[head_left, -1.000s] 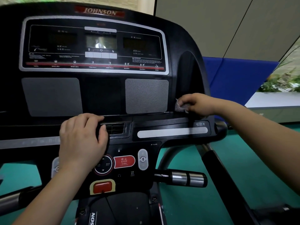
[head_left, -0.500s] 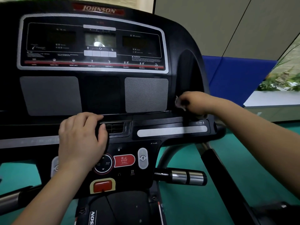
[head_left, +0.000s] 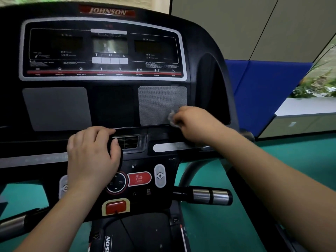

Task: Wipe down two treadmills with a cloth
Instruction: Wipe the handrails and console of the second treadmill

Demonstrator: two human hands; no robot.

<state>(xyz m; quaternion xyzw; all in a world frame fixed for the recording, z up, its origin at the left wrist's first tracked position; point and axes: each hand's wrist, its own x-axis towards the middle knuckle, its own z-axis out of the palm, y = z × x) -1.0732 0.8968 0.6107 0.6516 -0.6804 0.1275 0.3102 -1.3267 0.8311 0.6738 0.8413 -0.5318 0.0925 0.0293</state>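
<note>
Closest to the person is the red safety key (head_left: 116, 206), low on the treadmill (head_left: 209, 51). Just above it is the red stop button (head_left: 139, 178). A shiny handle grip (head_left: 211, 196) sticks out to the right over the green floor (head_left: 227, 230).

Next comes the left hand (head_left: 92, 155). It holds the ledge (head_left: 131, 131) in the middle of the treadmill. Its fingers bend over the top edge and its thumb sits next to the little vent (head_left: 128, 142). It looks like it is there to keep the person steady.

A bit further away is the right hand (head_left: 197, 124). Its fingers are curled tight around a small grey cloth (head_left: 172, 118) (only a scrunched bit pokes out past the fingers). The cloth touches the bottom right corner of the grey mesh panel (head_left: 160, 102), just above the ledge.

The job right now seems to be rubbing this panel. To do it well, the person should press softly, because the mesh has tiny holes where dust can hide. Slow rows from side to side would miss less. Opening the cloth out flatter would let more of it touch. The rubbing hand should stay off the buttons below.

Higher up is the dark screen panel (head_left: 103, 50), which likely needs a wipe too. Farthest away, a blue pad (head_left: 263, 84) stands by the wall (head_left: 227, 24)
</note>
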